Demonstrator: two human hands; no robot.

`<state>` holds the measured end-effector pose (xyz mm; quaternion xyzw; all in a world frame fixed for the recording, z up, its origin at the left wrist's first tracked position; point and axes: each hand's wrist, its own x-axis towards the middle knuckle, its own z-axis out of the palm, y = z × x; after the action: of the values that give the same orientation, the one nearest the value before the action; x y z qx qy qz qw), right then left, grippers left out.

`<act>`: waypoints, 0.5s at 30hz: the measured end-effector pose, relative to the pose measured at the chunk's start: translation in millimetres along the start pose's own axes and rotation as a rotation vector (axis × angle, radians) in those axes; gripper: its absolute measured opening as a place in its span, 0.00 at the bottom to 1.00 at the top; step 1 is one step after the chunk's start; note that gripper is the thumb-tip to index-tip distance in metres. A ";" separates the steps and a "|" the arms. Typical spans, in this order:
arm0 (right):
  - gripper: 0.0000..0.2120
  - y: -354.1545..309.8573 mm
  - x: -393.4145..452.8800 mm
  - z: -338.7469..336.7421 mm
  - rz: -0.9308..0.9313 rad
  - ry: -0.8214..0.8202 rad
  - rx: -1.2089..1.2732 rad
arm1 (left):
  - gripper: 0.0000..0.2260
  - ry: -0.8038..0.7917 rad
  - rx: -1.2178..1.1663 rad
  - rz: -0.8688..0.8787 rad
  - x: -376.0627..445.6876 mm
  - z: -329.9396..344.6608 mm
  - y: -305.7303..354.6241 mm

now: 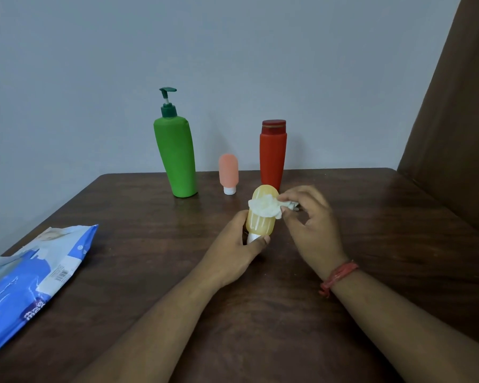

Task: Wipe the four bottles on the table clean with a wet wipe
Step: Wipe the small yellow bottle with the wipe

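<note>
I count four smooth bottles: my left hand [237, 244] grips the rounded yellow one [260, 217]; right hand [310, 219] pinches a crumpled wipe [264, 207] against it.

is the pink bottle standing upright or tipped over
Upright, but inverted: the pink bottle stands on its white cap on the table.

Head-worn camera looks forward and down, close over the table [138, 272] toward the wall [233, 51].

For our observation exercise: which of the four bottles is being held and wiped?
The yellow bottle: the left hand grips it while the right hand presses the wipe on it. The green, pink and red bottles stand untouched behind.
</note>
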<state>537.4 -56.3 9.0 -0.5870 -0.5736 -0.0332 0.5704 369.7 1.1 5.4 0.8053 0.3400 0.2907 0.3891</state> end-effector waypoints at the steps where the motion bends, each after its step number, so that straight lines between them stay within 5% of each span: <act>1: 0.09 1.1 0.2 -0.1 -0.004 0.000 -0.096 | 0.15 -0.002 0.000 0.005 -0.4 0.4 0.5; 5: 0.10 -1.5 -1.6 -0.2 -0.113 -0.056 -0.366 | 0.15 0.008 -0.006 0.017 -2.3 1.2 2.1; 9: 0.13 -8.5 -5.5 3.9 -0.093 -0.148 -0.366 | 0.15 0.032 -0.024 0.025 -1.6 1.8 1.7; 15: 0.13 -9.0 1.1 3.0 -0.180 -0.074 -0.418 | 0.15 0.047 0.037 0.068 -1.1 9.6 2.6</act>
<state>529.5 -56.3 14.4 -0.6396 -0.6249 -0.1803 0.4097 376.9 -5.0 2.3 0.8165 0.3269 0.3161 0.3558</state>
